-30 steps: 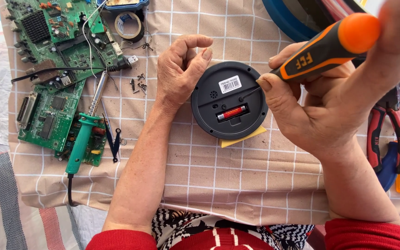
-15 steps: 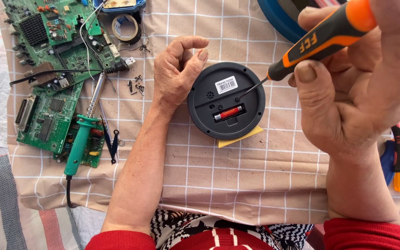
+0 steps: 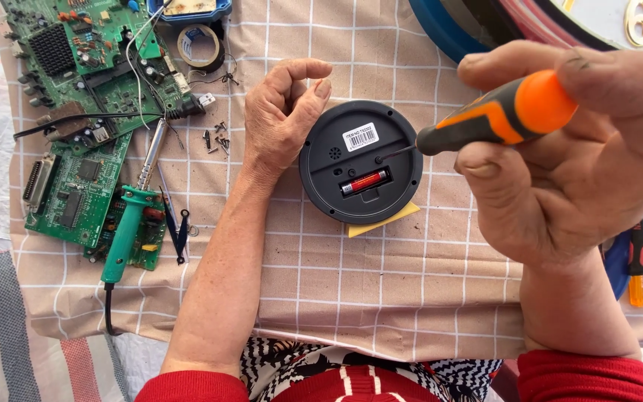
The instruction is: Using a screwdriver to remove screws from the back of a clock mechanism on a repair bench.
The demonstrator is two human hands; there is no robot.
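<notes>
Checked beige cloth covering the surface, round black device lying back-up at its centre, left hand loosely curled, empty, touching its rim, right hand gripping an orange-handled screwdriver, tip on the device, green circuit boards and a green soldering iron at left, striped fabric beneath the cloth's edge.

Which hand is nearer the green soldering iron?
Left. The left hand rests just right of the soldering iron; the right hand is far across, holding the screwdriver.
</notes>
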